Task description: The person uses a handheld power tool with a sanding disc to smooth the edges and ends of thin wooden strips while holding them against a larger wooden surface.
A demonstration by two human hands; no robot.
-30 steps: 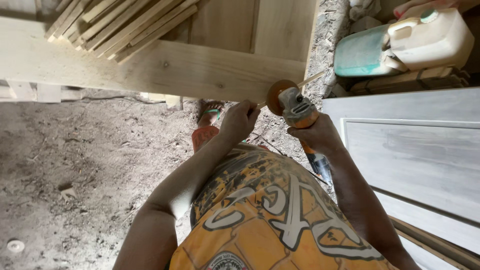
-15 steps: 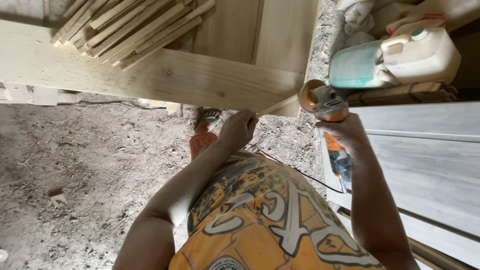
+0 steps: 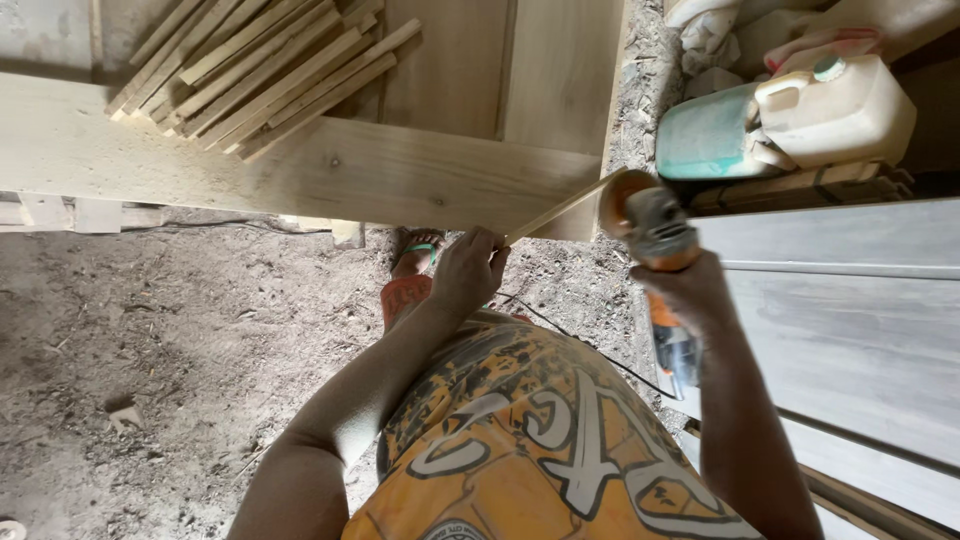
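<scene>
My left hand (image 3: 467,270) pinches one end of a thin wooden strip (image 3: 560,210) that slants up to the right. My right hand (image 3: 690,290) grips an orange and grey angle grinder (image 3: 650,228); its round sanding disc (image 3: 618,195) meets the far end of the strip. The grinder's cord (image 3: 570,340) trails across my orange patterned shirt (image 3: 520,440). Both hands are just in front of a wide pale plank (image 3: 300,165).
A stack of several thin wooden strips (image 3: 250,70) lies on the bench behind the plank. A teal and cream plastic jug (image 3: 790,120) sits at upper right. A grey panelled door (image 3: 840,330) lies to the right. Dusty ground (image 3: 150,370) and a sandalled foot (image 3: 418,255) show below.
My right hand has carried the grinder to the right and slightly up, the strip's far end following the disc. The view has shifted with it. My left hand holds the strip's near end.
</scene>
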